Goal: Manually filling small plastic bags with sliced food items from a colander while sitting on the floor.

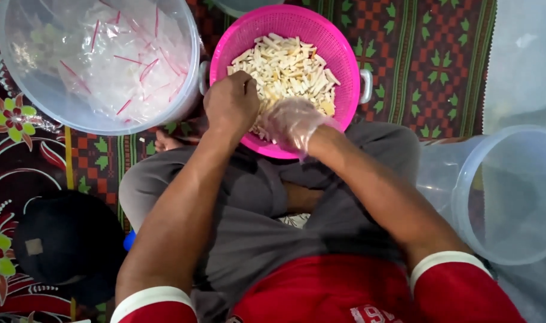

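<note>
1. We sit cross-legged on a woven mat (440, 66) patterned in red, green and black diamonds, with grey trousers and red sleeves edged in white.
2. In front of our knees stands a round pink plastic colander (344, 60), its wall pierced with fine slots, resting in a metal pot whose handle (366, 85) shows at the right rim.
3. The colander holds a heap of pale stick-shaped pieces (291, 66), cream to yellowish, cut short and square-edged, lying loosely in all directions.
4. Our left hand (231, 103) is bare, knuckles up, curled down into the near left part of the heap; the fingers are bent together, but we cannot tell what they close on.
5. Our right hand (292, 122) wears a thin, crinkled clear plastic glove and lies just beside the left, over the near rim of the colander, touching the sticks; its fingers are hidden beneath, so we cannot tell its grip.
6. To the upper left sits a large translucent plastic tub (183, 78) filled with clear, glossy small bags with thin red strips (117, 60).
7. At the right lies a clear round plastic container (464, 197) on its side, mouth toward us.
8. A dark cap (63, 239) rests on the floral cloth at the lower left.
</note>
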